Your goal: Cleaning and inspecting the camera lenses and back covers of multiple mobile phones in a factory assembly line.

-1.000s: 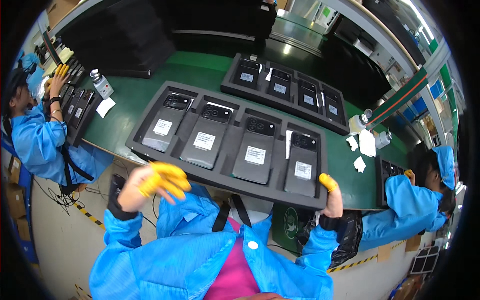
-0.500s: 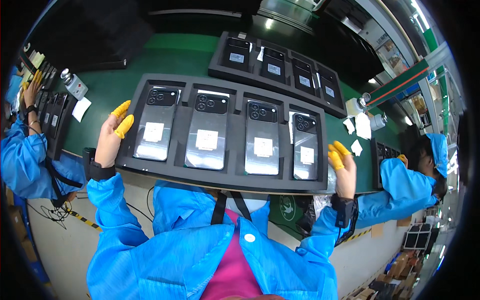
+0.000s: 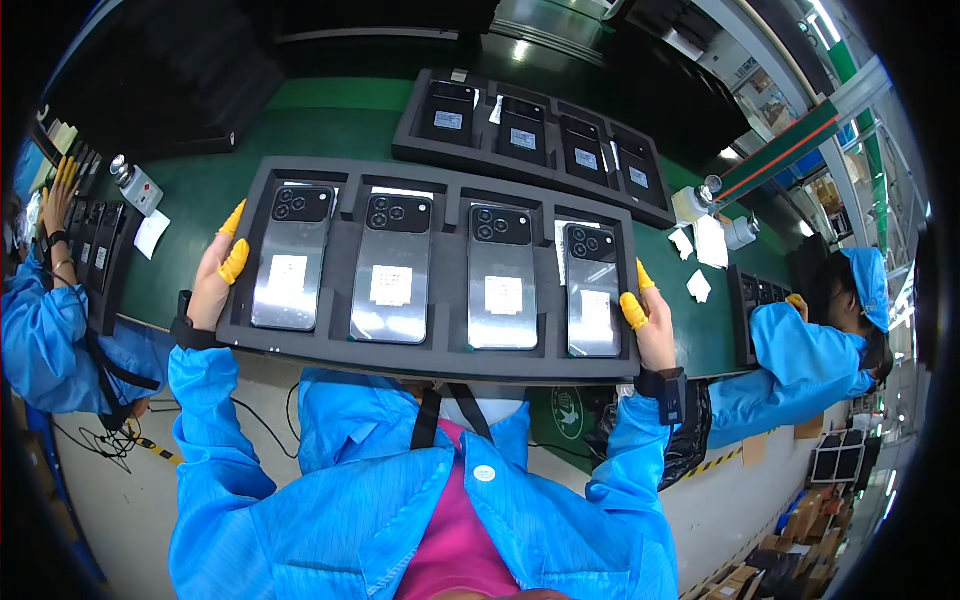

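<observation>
A dark grey foam tray lies across the near edge of the green table. Several dark smartphones sit in its slots, back side up, each with a white label; the leftmost phone and the rightmost phone lie nearest my hands. Yellow finger cots cover some of my fingertips. My left hand grips the tray's left end, thumb up along the side. At the opposite end, my right hand holds the tray the same way. The fingers beneath the tray are hidden.
Behind is a second foam tray of black phones. White paper scraps and a bottle lie right of it; another bottle stands left. Co-workers in blue sit at the left and right.
My right hand has moved in from beside the tray and closed on its right end. The tray, held at both ends, has shifted slightly left in the picture.
</observation>
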`<state>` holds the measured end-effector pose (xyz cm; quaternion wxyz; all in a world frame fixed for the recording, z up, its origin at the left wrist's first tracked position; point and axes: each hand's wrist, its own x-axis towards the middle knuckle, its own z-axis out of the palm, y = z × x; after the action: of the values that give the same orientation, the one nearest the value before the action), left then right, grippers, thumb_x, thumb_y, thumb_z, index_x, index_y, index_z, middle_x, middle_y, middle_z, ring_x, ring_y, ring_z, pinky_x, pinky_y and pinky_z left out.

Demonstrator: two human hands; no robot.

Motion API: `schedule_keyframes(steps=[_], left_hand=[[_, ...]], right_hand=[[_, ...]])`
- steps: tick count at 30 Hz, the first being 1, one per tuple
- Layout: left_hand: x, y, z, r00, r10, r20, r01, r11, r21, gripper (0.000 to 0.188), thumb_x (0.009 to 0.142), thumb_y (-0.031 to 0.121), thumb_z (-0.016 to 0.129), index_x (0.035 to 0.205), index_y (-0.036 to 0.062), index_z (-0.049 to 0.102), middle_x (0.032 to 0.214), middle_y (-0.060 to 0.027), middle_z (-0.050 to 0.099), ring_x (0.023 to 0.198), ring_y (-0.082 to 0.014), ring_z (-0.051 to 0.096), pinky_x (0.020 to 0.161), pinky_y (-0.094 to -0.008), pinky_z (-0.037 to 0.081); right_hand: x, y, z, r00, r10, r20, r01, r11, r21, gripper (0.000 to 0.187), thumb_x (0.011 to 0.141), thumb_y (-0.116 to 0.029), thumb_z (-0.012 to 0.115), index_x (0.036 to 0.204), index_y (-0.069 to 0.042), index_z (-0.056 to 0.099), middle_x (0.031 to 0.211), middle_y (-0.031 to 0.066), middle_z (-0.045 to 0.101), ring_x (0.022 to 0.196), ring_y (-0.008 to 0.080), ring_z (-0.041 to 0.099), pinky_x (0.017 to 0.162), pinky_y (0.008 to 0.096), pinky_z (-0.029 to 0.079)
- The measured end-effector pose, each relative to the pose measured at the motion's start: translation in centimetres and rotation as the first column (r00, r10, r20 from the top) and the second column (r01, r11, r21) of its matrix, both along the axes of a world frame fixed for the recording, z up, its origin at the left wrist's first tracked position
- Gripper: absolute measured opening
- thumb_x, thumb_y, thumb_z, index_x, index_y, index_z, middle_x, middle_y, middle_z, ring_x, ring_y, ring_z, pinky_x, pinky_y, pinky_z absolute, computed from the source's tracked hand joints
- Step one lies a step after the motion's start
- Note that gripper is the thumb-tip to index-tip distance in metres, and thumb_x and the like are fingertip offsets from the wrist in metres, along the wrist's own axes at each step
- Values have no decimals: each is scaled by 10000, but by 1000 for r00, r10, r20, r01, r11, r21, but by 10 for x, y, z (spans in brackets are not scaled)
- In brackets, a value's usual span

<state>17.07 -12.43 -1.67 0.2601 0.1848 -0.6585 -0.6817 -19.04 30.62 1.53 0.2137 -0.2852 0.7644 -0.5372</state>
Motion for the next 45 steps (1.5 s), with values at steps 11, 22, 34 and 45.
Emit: schedule_keyframes(steps=[11,22,34,45], left_hand=[[11,23,16,996,91,-18,-93,958,-271,781,948,343,640,1510,-40,257,1511,-151,375,1397,-235,366,1160,-341,256],[11,30,16,997,77,-22,-80,966,-246,748,954,298,624,1510,-45,260,1515,-152,374,1401,-235,365,1162,-346,247],[15,41,15,992,102,-75,-116,972,-206,788,940,279,639,1522,-48,220,1549,-157,315,1440,-245,296,1177,-352,196],[1,44,20,995,90,-49,-97,980,-176,810,935,337,639,1521,-45,230,1542,-151,323,1426,-233,316,1167,-331,214]], right_hand=[[34,29,8,989,-62,-136,38,984,-175,678,940,-142,647,1505,27,314,1446,144,473,1298,222,479,1100,337,342],[28,30,5,996,-39,-76,21,974,-227,692,912,-137,669,1491,43,336,1444,143,473,1304,220,469,1117,338,314],[24,34,5,993,-11,-118,-22,960,-279,718,924,-222,661,1479,84,323,1454,165,465,1301,229,475,1115,342,318],[12,40,1,998,16,-68,-35,960,-278,736,931,-269,649,1482,85,315,1432,169,481,1280,218,493,1101,336,336]])
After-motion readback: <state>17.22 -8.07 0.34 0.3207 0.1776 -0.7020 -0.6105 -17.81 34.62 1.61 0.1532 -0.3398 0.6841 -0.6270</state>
